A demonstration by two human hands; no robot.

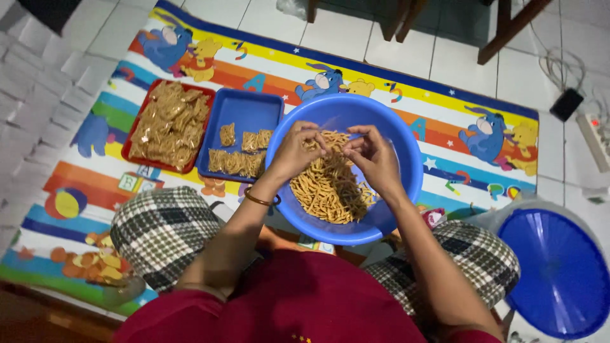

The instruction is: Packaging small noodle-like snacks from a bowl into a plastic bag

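The person sits cross-legged on a patterned play mat (445,136); checked trousers (162,232) cover both knees. Between the knees rests a blue basin (406,162) holding loose orange snack sticks (327,187). Above it, the left hand (295,149) and right hand (375,155) meet, the fingertips of each pinching a few sticks. At 10 o'clock from the basin, a blue tray (251,111) carries small stick bundles; beyond it, a red tray (135,136) is heaped with more. At 4 o'clock stands a container with a blue lid (559,273). Farther out lies white tiled floor (457,60), with wooden furniture legs (508,28) at 1 o'clock and a power strip (594,136) at 3 o'clock.
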